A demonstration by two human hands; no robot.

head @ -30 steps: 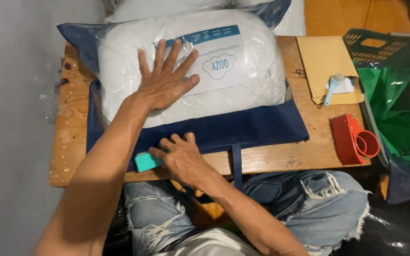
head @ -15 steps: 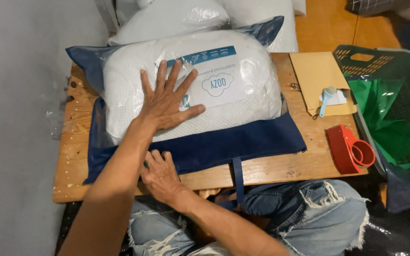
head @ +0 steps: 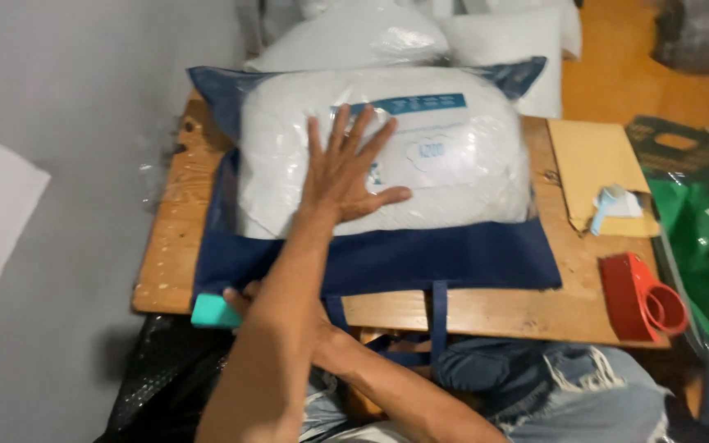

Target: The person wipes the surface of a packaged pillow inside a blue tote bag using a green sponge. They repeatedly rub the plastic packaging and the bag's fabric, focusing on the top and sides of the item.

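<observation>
fingers (head: 346, 135) of the left hand (head: 346, 176) are spread wide and flat, pressing down on the packed pillow (head: 453, 176); they grip nothing, only lean on it. the pillow sits in a clear-fronted navy bag (head: 453, 258) that lies flat on the wooden table (head: 170, 246), its lower dark band near the front edge and its strap (head: 439, 316) hanging over that edge. the right hand (head: 244, 302) is mostly hidden under the left forearm at the bag's lower left corner; it touches a small teal block (head: 211, 312), but whether its fingers close on it cannot be told. the frame is blurred.

the pillow looks light, soft and springy, so it will likely puff back when the press is lifted. the plastic front looks slick, so a flat palm suits it better than a pinch. the cloth band and strap seem the firmest places to take hold.

to the right on the table lie a brown envelope (head: 592, 164) and a red tape dispenser (head: 642, 299), well apart from both hands. more bagged pillows (head: 354, 37) lie behind.
</observation>
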